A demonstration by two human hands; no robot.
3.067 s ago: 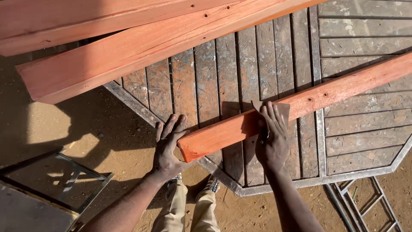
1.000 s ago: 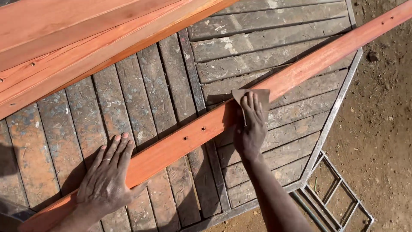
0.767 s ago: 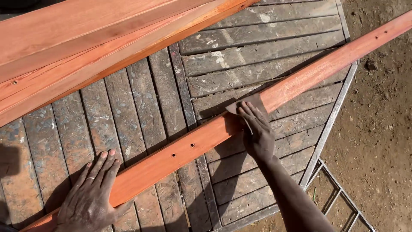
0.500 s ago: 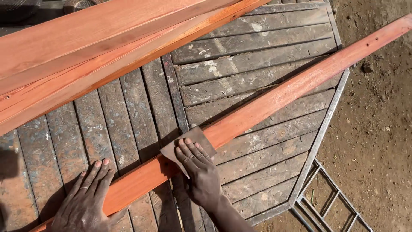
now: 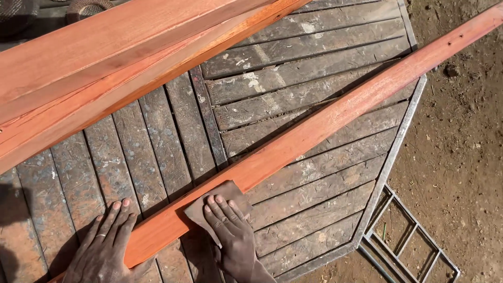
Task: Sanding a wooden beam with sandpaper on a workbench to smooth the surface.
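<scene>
Outdoor work spot in hard sunlight, on bare earth.

A weathered slatted tabletop (image 5: 314, 173) of grey-brown wooden boards, speckled with old paint and edged by a metal frame (image 5: 390, 157), fills most of the view. Broad reddish planks (image 5: 94, 68) lie stacked across its upper left. To the right is dry brown dirt ground (image 5: 461, 131), with a welded metal grid (image 5: 414, 243) lying beside the tabletop's corner. Strong light casts sharp shadows.

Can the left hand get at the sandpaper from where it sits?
Probably yes. The left hand lies flat on the near end of the orange plank, and the sandpaper is just beside it under the right hand; nothing lies between them.
</scene>
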